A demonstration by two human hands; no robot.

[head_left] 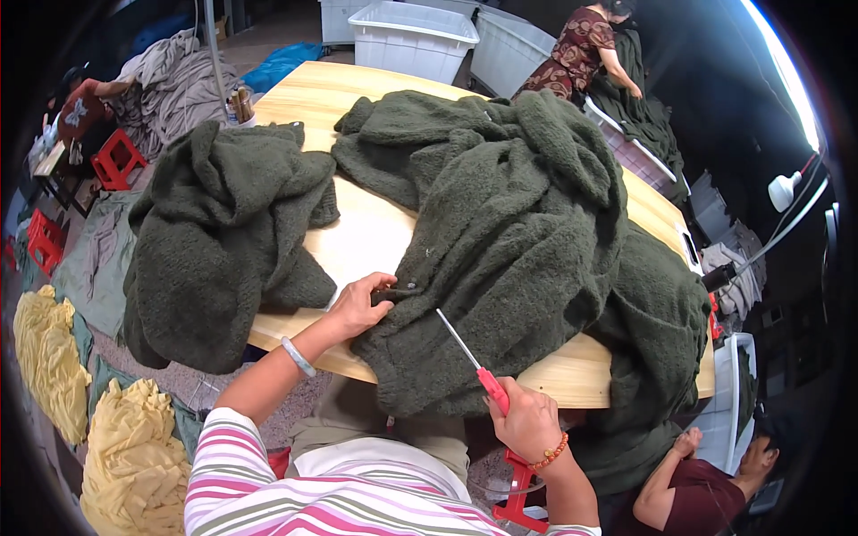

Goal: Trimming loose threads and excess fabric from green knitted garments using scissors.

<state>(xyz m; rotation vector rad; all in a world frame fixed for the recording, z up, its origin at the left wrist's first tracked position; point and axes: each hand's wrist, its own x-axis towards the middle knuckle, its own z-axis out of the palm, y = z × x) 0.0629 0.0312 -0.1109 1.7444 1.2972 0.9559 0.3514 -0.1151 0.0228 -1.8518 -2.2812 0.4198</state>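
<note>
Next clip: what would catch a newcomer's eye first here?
The heaps of dark green fleece on the round wooden table, one pile in the middle and another draped over its left edge. Near the front edge, the left hand pinches the fleece while the right hand holds red-handled scissors, blades lying on the fabric. Yellow cloth lies piled on the floor at lower left.

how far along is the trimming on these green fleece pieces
Done, it seems: one dark green fleece garment lies set aside at the table's left. In hand: the left hand pinches an edge of the big fleece garment, and the right hand holds red-handled scissors over it. Left: more fleece draped off the right edge.
</note>
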